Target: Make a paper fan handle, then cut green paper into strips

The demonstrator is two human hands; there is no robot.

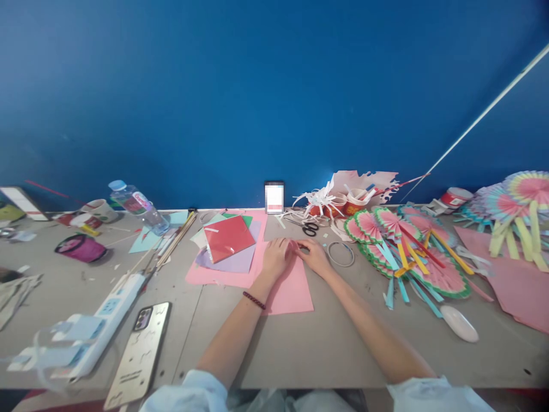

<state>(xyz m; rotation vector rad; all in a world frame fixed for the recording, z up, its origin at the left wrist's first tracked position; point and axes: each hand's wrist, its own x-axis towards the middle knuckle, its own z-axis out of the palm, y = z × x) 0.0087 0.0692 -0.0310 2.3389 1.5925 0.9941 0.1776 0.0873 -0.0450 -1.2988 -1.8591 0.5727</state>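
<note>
My left hand point(275, 258), with a dark beaded bracelet point(254, 300) on its wrist, rests over a large pink paper sheet point(294, 294) with its fingers curled. Facing it at the sheet's right side is my right hand point(315, 257), its thumb and fingers pinched together. Both hands meet at a small reddish-pink piece point(295, 245), apparently paper, mostly covered by fingers. Left of my hands, a red paper packet point(229, 237) lies on a lilac sheet point(244, 260). A roll of tape point(341, 254) sits right of my right hand, and black-handled scissors point(310, 229) lie beyond it.
Pleated paper fans point(441, 269) with ribbons crowd the right, near a white computer mouse point(460, 324). A phone point(139, 349), a power strip point(107, 320) and a tilted water bottle point(139, 206) are at left. A small screen point(274, 197) leans against the blue wall point(274, 103).
</note>
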